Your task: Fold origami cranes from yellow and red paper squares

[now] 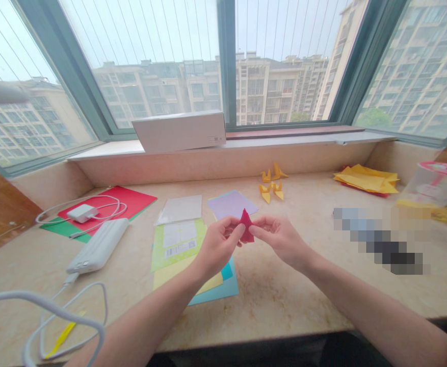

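Note:
A small piece of dark red folded paper (246,225), pointed at the top, is held up over the counter between both hands. My left hand (223,237) pinches its left side, thumb on the near face. From the other side my right hand (279,235) grips the right edge with thumb and fingers. The fingertips behind the paper are mostly hidden. Beyond the hands stand several folded yellow paper cranes (272,184). A lilac paper sheet (233,204) lies flat just past the left hand.
Coloured sheets and a green packet (179,247) lie left of centre. Farther left are a white power bank (99,244), a charger (82,213), cables and red paper (131,198). Yellow paper (366,178) and a plastic cup (433,188) stand right. A white box (181,133) rests on the sill.

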`<state>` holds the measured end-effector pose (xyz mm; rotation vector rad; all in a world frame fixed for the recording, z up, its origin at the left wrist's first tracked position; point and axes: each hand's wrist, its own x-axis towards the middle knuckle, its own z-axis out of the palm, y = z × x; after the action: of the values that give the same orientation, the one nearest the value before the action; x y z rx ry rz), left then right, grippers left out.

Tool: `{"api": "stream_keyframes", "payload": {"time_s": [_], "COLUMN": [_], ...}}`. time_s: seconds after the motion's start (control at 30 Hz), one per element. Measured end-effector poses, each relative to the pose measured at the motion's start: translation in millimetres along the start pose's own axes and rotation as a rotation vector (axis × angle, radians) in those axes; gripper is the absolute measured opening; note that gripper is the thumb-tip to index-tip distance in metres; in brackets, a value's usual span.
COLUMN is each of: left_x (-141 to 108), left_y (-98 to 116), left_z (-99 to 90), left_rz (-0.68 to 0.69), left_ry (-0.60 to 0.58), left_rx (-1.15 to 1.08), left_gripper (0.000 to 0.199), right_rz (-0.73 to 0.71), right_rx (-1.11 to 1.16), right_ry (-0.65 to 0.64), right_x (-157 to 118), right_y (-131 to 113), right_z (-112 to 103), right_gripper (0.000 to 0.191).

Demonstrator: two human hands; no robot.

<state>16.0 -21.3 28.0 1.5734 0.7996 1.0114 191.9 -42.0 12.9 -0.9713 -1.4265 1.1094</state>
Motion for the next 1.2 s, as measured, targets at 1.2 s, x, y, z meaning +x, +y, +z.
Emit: {"api": "stream_keyframes", "payload": {"time_s": [1.2], "left_x": [-2], "left_y": [-3], "left_z": [4.9], "left_rz": [0.101], "left_ry": [-0.034], "left_rx": [-0.246], "left_gripper": [0.033], "right_rz": [-0.214], "right_rx": [-0.094], "right_ry": [0.129], "right_x": [-1], "right_y": [10], "right_z": [0], "right_gripper": [0.033]}}
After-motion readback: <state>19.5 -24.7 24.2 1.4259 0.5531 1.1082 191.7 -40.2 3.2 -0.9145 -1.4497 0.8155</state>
